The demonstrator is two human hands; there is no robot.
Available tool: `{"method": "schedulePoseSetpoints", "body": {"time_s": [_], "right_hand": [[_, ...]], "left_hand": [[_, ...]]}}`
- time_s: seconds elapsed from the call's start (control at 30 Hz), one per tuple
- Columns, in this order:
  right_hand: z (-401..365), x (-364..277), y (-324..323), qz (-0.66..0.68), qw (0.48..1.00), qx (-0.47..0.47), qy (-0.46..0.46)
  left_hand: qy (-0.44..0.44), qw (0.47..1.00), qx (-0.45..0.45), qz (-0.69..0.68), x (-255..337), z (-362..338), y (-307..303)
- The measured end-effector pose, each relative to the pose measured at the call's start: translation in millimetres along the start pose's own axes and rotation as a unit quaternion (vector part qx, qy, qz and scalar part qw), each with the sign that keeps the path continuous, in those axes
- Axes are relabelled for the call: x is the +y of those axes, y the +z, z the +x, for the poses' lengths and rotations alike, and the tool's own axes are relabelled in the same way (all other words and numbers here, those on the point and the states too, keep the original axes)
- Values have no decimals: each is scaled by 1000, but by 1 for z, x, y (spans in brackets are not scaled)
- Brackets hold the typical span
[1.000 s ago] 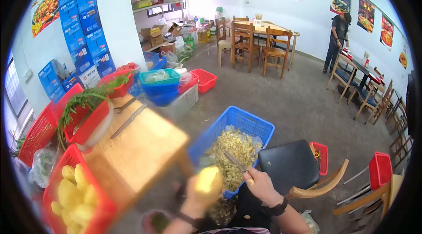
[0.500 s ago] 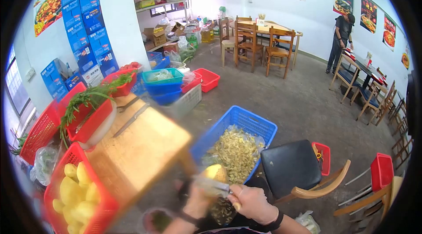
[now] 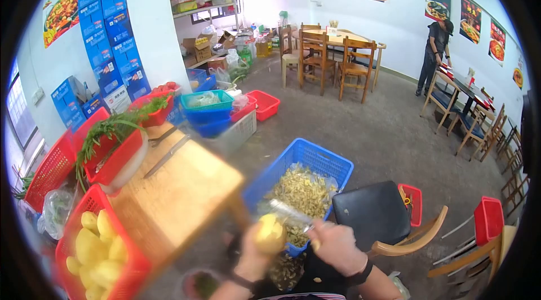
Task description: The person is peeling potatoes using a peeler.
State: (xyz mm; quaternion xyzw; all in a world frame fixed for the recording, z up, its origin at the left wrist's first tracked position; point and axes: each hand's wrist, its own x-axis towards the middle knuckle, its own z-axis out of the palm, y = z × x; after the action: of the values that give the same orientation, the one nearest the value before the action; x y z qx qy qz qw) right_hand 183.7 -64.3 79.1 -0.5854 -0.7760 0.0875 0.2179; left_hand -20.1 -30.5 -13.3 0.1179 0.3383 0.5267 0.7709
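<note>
A partly peeled potato (image 3: 270, 234) sits in my left hand (image 3: 252, 257), whose fingers wrap round it. My right hand (image 3: 341, 249) grips the handle of a peeler (image 3: 290, 214); its metal end is blurred and points left, a little above and right of the potato. Just beyond both hands is a blue basket (image 3: 335, 159), lined with plastic and heaped with peelings (image 3: 304, 190). Peeled yellow potatoes (image 3: 93, 249) fill a red basket (image 3: 138, 263) at the lower left.
A wooden table (image 3: 186, 193) stands to the left, with a knife (image 3: 167, 156) and red baskets of greens (image 3: 112, 131) at its far side. A black-seated chair (image 3: 372, 212) is close on the right. Far right, a person (image 3: 437, 52) stands by a dining table.
My right hand has moved the peeler off the potato, up and to the right. The potato has turned in my left hand and shows more peeled flesh.
</note>
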Motion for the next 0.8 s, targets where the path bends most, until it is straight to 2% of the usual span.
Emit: {"method": "schedulePoseSetpoints", "body": {"time_s": [0.03, 0.07, 0.1, 0.17, 0.23, 0.3, 0.33, 0.37, 0.4, 0.47, 0.57, 0.6, 0.67, 0.7, 0.73, 0.77, 0.8], "right_hand": [[-6, -9, 1, 33, 998, -12, -57], [-10, -12, 9, 28, 993, -74, -83], [-5, -2, 15, 29, 994, -74, -81], [12, 24, 18, -17, 998, -3, 67], [12, 25, 11, -4, 995, -21, 94], [-6, -3, 13, 90, 992, 56, -68], [-7, -16, 5, 77, 994, -71, -34], [-5, -11, 10, 78, 994, -70, -32], [0, 1, 19, 53, 997, -47, 16], [13, 24, 23, 24, 996, -4, 81], [4, 17, 15, 79, 994, 19, 74], [0, 14, 19, 82, 995, 43, 22], [-6, 1, 13, 82, 996, 19, 12], [-8, -3, 12, 80, 997, -3, 5], [-11, -5, 17, 91, 995, 14, -46], [-13, -13, 14, 92, 995, 13, -45], [-17, -23, 7, 72, 996, -14, -57]], "left_hand": [[20, 999, 22, 14, -2, -3, 1], [19, 999, 21, 14, -1, -6, 5], [25, 999, 24, 6, 1, -11, 10], [32, 999, 28, -5, 1, -15, 8], [36, 995, -82, 37, 5, -11, -3], [23, 997, -54, 40, 2, -15, 3], [39, 998, -25, 30, 0, -12, 5], [55, 998, 4, 20, -1, -11, 6], [54, 998, 2, 22, 0, -11, 5], [21, 997, -65, 29, 1, -13, 0], [-2, 994, -101, 32, 3, -12, -6], [-3, 995, -98, 31, 3, -15, -6], [-69, 991, -83, -83, 5, -20, 2], [-68, 991, -83, -83, 5, -18, 8], [-34, 997, -11, -63, 2, -16, 14], [-1, 997, 62, -43, 0, -17, 17], [-2, 997, 63, -43, -3, -11, 8]]}}
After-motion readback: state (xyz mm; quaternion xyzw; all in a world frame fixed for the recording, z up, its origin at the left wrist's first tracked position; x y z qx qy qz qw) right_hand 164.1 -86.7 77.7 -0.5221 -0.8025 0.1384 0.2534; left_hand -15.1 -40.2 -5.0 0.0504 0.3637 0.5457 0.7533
